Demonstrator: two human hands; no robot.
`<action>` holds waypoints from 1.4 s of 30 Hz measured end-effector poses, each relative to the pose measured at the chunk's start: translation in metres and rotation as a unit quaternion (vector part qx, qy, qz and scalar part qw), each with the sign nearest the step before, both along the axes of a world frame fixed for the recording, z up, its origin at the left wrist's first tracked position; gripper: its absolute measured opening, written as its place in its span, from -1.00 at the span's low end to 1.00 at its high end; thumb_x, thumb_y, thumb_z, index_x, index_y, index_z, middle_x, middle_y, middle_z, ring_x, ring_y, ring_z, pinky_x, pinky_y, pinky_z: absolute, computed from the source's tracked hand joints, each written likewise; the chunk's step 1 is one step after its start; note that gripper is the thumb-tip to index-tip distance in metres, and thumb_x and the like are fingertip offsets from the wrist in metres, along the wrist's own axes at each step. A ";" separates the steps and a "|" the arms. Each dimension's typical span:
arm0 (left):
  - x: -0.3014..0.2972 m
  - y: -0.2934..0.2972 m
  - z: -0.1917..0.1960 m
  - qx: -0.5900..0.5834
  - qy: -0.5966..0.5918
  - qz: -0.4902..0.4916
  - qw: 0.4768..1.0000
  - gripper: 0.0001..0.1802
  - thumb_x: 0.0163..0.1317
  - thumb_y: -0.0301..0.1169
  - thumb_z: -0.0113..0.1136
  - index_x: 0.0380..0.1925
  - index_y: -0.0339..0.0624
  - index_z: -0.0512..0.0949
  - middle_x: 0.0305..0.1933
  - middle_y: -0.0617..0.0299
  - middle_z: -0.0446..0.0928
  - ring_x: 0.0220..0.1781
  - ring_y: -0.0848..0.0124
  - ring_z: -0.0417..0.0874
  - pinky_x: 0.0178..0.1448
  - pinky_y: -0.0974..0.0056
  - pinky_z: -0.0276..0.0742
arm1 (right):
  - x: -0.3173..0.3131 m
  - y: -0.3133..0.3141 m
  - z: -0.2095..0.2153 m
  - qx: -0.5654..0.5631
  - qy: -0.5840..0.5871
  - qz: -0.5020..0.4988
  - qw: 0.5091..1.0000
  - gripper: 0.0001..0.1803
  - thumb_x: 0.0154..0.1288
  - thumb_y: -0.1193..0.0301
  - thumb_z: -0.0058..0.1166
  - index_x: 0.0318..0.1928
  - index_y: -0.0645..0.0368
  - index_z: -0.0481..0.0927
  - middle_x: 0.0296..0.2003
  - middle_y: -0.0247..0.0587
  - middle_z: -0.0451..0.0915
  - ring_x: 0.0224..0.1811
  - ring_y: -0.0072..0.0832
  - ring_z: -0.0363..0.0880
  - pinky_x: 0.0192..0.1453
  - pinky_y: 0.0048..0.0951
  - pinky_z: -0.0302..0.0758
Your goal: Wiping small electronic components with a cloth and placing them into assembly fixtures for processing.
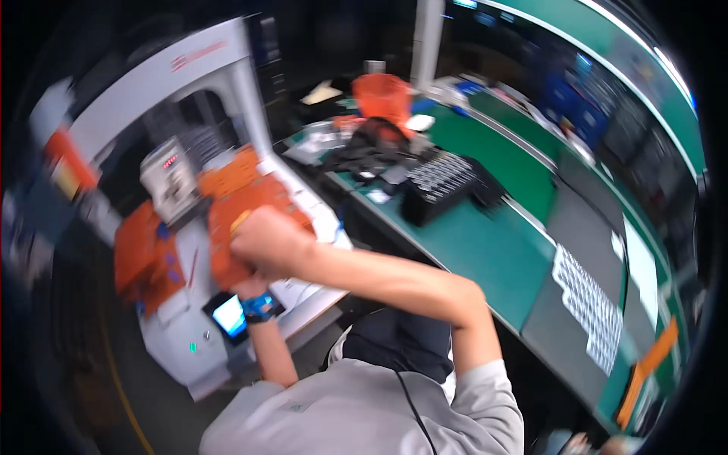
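My right hand point(271, 241) reaches across over an orange bin point(227, 246) on the white workbench. Its fingers are curled closed, and a small yellow patch point(240, 221) shows at its far edge; what it holds is too blurred to make out. Just below it is my left hand point(250, 287), partly hidden by the right one, at the near side of the bin. A blue band point(258, 307) circles my left wrist. The left fingers are smeared and mostly covered. Close by the left wrist lies a small device with a lit screen point(230, 315).
A white machine frame point(163, 72) arches over the bench, with a boxy unit with a red display point(172, 180). More orange bins point(136, 246) stand left. On the green table point(485, 254) at right are a black tray of parts point(440, 182), a red basket point(383, 97) and a grey parts sheet point(588, 307).
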State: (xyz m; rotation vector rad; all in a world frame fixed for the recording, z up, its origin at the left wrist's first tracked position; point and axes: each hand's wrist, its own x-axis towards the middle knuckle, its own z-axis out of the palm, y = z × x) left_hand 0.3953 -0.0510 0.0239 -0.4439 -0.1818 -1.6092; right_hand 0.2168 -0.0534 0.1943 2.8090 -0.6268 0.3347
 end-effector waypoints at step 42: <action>-0.408 0.005 -0.096 -0.159 -0.279 -0.492 0.809 -0.29 0.54 0.09 -0.37 0.49 -0.15 0.13 0.54 0.02 0.18 0.49 0.13 0.29 0.57 0.01 0.16 | -0.294 0.199 -0.161 -0.012 -0.230 -0.609 0.759 -0.39 0.14 0.42 0.14 0.23 0.42 0.48 0.27 0.18 0.46 0.46 0.04 0.30 0.47 -0.12 0.33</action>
